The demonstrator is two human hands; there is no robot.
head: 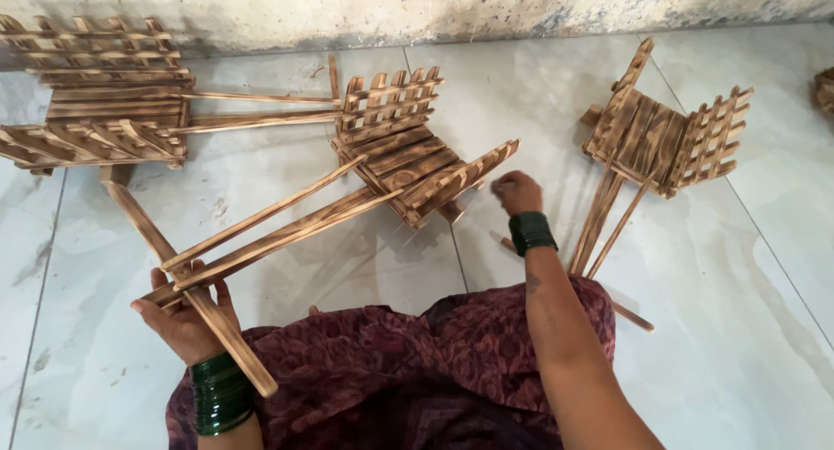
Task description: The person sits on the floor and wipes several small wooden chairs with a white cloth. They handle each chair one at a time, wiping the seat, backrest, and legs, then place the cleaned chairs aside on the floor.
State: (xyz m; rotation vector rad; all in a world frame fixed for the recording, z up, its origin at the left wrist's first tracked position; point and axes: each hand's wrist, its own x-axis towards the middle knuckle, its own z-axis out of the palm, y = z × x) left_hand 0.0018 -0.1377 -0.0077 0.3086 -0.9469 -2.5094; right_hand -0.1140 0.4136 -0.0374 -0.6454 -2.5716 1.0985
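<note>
The left hand point(187, 324) sits low at the left, palm up and fingers curled around the near ends of the long shafts of a small wooden cart point(395, 159), where a loose wooden slat point(187, 289) crosses them at a slant. It grips the shafts and the slat together, with green bangles point(219, 393) stacked on the wrist. From that grip the two shafts run up and to the right to the cart's slatted box, which rests on the tiled floor point(738, 328) at the middle of the view, its ladder-like back rail standing upright.

The right arm reaches forward from the lower right. The right hand point(514, 192) is bunched into a loose fist just beside the cart's near right corner; whether it pinches anything small cannot be told. A dark green band point(530, 233) circles that wrist.

A second cart of the same burnt-wood make point(665, 142) lies tilted on the floor to the right, its shafts pointing toward the person's lap. A third cart point(100, 94) lies at the upper left, its shafts reaching toward the middle cart's back rail. A stained wall point(417, 7) runs along the top. Maroon patterned cloth point(408, 372) covers the person's lap between the arms.
</note>
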